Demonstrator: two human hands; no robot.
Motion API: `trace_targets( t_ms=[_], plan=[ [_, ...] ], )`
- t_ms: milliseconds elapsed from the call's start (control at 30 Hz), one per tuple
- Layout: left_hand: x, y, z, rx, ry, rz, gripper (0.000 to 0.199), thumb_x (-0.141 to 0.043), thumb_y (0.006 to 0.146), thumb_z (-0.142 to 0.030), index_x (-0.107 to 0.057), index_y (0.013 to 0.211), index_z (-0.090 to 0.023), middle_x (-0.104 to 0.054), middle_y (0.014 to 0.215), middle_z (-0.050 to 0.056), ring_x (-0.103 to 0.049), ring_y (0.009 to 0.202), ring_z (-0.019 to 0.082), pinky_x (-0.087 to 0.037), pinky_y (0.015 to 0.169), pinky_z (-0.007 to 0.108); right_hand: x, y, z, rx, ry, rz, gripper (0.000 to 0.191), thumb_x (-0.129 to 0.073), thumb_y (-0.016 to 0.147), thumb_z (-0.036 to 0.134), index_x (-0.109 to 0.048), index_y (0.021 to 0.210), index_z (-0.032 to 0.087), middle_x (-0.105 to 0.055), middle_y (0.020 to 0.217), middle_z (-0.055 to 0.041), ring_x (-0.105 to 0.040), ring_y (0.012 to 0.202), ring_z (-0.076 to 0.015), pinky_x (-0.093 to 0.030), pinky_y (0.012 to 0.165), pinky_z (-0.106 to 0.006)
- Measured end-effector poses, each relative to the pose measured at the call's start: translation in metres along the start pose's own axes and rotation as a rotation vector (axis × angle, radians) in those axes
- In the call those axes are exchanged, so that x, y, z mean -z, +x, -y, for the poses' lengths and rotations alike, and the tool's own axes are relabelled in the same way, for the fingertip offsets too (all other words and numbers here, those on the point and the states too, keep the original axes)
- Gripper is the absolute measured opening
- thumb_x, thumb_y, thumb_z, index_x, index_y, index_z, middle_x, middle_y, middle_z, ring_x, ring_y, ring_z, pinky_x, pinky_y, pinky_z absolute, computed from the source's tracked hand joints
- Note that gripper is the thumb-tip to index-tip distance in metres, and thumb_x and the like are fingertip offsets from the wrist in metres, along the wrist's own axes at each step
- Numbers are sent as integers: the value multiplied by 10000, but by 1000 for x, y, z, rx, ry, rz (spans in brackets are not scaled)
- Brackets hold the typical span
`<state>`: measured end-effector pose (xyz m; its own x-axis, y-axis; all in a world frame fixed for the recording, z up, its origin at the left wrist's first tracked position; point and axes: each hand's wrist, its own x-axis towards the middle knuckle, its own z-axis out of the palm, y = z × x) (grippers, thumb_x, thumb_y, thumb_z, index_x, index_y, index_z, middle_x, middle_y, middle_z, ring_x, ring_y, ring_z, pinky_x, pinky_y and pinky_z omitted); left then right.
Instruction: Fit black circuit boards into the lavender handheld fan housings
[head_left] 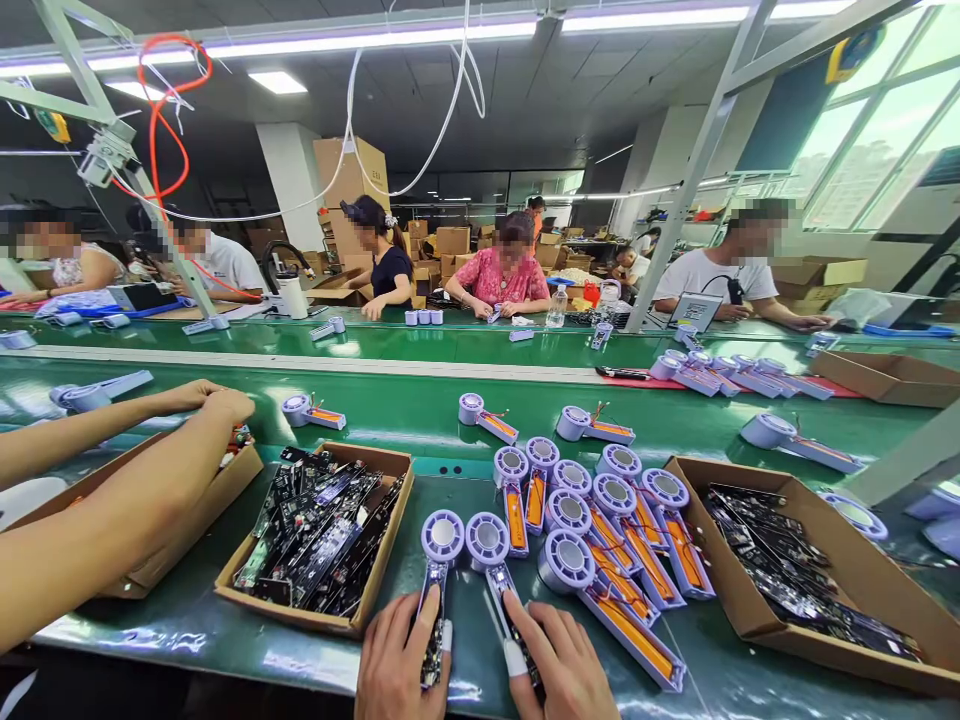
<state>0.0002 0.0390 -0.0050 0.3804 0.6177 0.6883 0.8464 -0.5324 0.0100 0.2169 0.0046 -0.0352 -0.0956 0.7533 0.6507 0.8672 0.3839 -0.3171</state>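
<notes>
Nearest, left hand (pixel 397 665) and right hand (pixel 561 665) close their fingers (pixel 429 620) narrow, holding purple housings (pixel 442 537) with black circuit boards (pixel 431 650), beside cardboard box (pixel 390 470).

Workshop fittings, far side of the line. A green conveyor belt (pixel 420 375) is divided lengthwise by a white strip (pixel 300 360). An upright steel frame (pixel 697 170) is fixed above it, and a coiled orange hose (pixel 161 120) and white tubing (pixel 420 130) are hung overhead. Fluorescent ceiling tubes (pixel 360 40) are mounted along the roof; tall windows (pixel 877 130) are set at right. Stacked cardboard cartons (pixel 349 190) are piled against a white pillar (pixel 289 180). A plastic water bottle (pixel 556 306) is stood on the far bench. A tablet (pixel 695 310) is propped nearby. Seated co-workers are seen across the belt: one in a pink blouse (pixel 499 280), one in a dark top (pixel 390 270), one in a white T-shirt (pixel 712 280). A further co-worker's forearms (pixel 97 490) are extended at left over a cardboard tray (pixel 225 500).
</notes>
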Motion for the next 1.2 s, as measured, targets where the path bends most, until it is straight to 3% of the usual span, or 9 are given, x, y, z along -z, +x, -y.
trace_targets(
  t_ms=[433, 900, 1200],
  plan=[
    [1, 2, -2, -5, 19, 4, 355, -396, 972, -294, -571, 1236, -132, -713, 1020, 97, -663, 940, 206, -502, 819, 306, 7, 5, 8, -39, -1, 20, 535, -462, 824, 186, -496, 1356, 233, -628, 1014, -86, -599, 885, -251, -509, 743, -366],
    [0, 0, -2, 16, 2, 5, 355, -438, 942, -273, -559, 1251, -148, -717, 1038, 90, -664, 947, 221, -503, 820, 326, 23, 19, 7, 84, -72, 59, 580, -541, 756, 173, -498, 1334, 181, -656, 966, -83, -637, 815, -225, -552, 676, -323],
    [-8, -5, 0, 75, -53, 53, 392, -489, 922, -248, -524, 1305, -174, -692, 1095, 86, -637, 1001, 241, -490, 864, 366, 27, 23, 14, 12, -50, 81, 585, -523, 752, 133, -509, 1331, 211, -656, 990, -72, -633, 830, -232, -553, 705, -360]
  ],
)
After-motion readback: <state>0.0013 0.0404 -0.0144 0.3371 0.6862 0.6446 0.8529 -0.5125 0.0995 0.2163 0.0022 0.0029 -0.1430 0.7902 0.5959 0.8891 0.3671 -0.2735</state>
